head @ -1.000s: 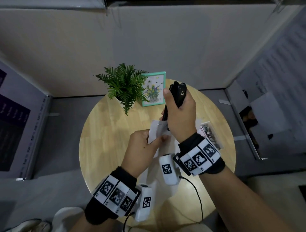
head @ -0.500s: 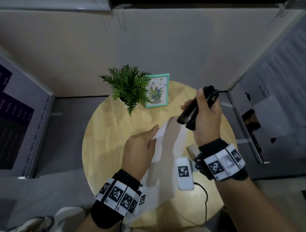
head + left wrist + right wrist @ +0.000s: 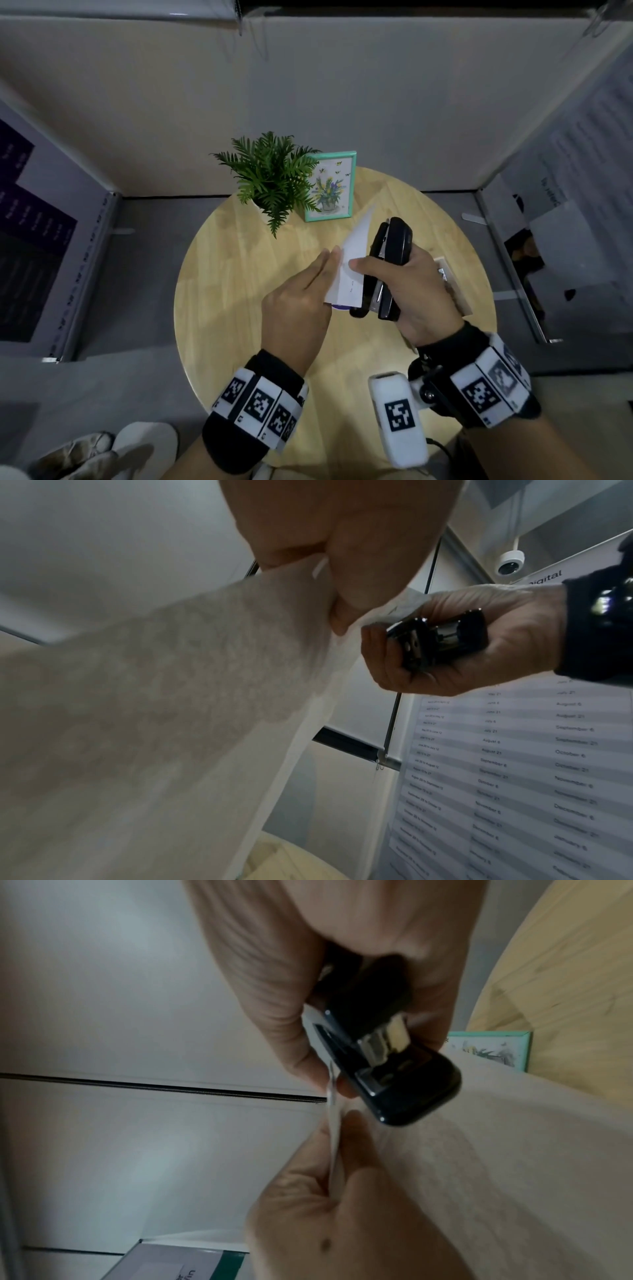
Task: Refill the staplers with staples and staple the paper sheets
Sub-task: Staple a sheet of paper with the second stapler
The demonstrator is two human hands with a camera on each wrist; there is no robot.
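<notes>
Stapler, black, gripped in right hand above the round table, thumb against the paper sheets. Left hand pinches the sheets' edge, fingers nearly straight, sheets raised just beside stapler.

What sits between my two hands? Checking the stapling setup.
The paper sheets, pinched by the left hand, beside the right hand's stapler; head view.
</notes>
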